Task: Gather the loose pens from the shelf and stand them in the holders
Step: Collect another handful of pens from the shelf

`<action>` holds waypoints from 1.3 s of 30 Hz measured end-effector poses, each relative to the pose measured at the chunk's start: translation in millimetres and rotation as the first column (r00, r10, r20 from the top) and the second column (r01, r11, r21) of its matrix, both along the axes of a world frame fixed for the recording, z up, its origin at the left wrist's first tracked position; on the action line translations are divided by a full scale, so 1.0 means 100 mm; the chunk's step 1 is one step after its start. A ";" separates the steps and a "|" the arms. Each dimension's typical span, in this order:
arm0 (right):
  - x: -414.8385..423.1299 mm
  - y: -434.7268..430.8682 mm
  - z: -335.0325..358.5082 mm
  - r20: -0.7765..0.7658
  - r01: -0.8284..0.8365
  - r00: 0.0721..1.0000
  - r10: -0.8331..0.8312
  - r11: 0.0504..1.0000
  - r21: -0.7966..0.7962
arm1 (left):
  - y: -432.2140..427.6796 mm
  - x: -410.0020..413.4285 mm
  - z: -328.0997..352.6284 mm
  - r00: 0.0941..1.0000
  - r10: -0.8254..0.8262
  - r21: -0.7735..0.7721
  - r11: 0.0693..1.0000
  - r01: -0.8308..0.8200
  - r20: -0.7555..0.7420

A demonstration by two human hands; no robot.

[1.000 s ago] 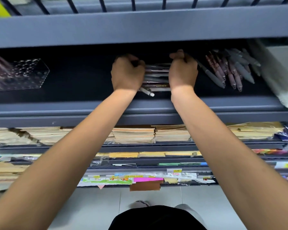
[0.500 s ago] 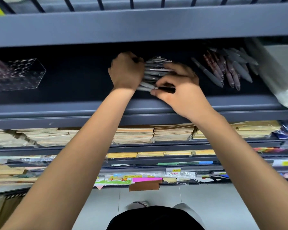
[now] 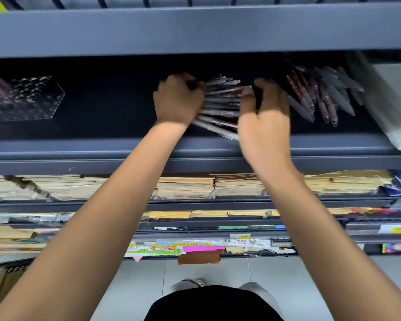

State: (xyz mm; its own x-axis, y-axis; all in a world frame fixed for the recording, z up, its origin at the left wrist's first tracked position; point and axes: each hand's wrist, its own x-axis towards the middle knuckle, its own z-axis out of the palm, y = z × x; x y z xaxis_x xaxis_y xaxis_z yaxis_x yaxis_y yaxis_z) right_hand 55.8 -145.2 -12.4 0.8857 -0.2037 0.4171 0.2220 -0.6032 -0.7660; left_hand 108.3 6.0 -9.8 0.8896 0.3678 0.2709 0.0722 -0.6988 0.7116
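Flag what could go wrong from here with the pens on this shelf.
The fanned bundle of grey and maroon pens is gripped at one end only by the left hand; the lowest pens splay toward the grey shelf lip and could slip off. The right hand is blurred, so its hold is unclear. The clear plastic holder with round holes sits far left; carrying a splayed bundle there may scatter pens.

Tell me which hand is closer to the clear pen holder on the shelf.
Left. The left hand grips the pen bundle mid-shelf, apart from the clear pen holder off to its left; the right hand sits farther right, across the bundle.
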 end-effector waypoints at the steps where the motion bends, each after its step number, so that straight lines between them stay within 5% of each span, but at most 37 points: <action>1: 0.00 0.11 -0.01 -0.004 0.046 0.999 -0.046 0.998 -0.046 | -0.01 0.01 0.00 1.000 -0.005 -0.002 1.000 0.005 -0.003; 4: 0.15 0.29 -0.01 -0.099 0.163 0.978 -0.185 0.967 -0.194 | 0.00 0.03 -0.01 1.000 -0.022 -0.047 0.999 0.022 -0.001; 9: 0.61 0.21 0.11 -0.264 0.117 0.958 -0.108 0.993 0.017 | 0.05 -0.01 0.01 0.992 -0.121 -0.171 0.977 0.127 0.047; 15: 0.74 0.16 0.14 -0.290 0.044 0.957 -0.007 0.991 0.122 | 0.02 -0.01 0.01 0.990 -0.119 -0.118 0.985 0.127 0.069; 18: 0.74 0.16 0.12 -0.267 0.050 0.964 0.004 0.980 0.193 | -0.03 -0.02 0.01 0.996 -0.079 0.073 0.995 0.075 0.050; 22: 0.72 0.12 0.12 -0.239 0.060 0.971 0.011 0.956 0.287 | -0.13 -0.08 0.04 0.999 -0.014 0.455 0.891 -0.004 0.036; 25: 0.69 -0.05 0.13 -0.150 0.036 0.988 0.020 0.934 0.356 | -0.01 -0.06 0.16 0.962 -0.255 0.494 0.827 0.269 -0.097; 28: 0.64 -0.34 0.13 0.045 0.103 0.993 -0.107 0.991 0.083 | 0.20 0.00 0.32 0.743 -0.504 0.398 0.632 0.665 -0.440; 31: 0.62 -0.67 0.12 0.126 0.171 0.982 -0.141 0.947 -0.272 | 0.28 0.12 0.37 0.538 -0.503 0.258 0.522 0.813 -0.676; 34: 0.61 -0.90 0.06 0.027 0.168 0.982 -0.185 0.815 -0.555 | 0.25 0.27 0.42 0.534 -0.410 0.294 0.517 0.804 -0.739; 39: 0.56 -0.92 0.00 -0.061 0.141 0.974 -0.220 0.792 -0.594 | 0.22 0.49 0.48 0.539 -0.400 0.301 0.521 0.799 -0.741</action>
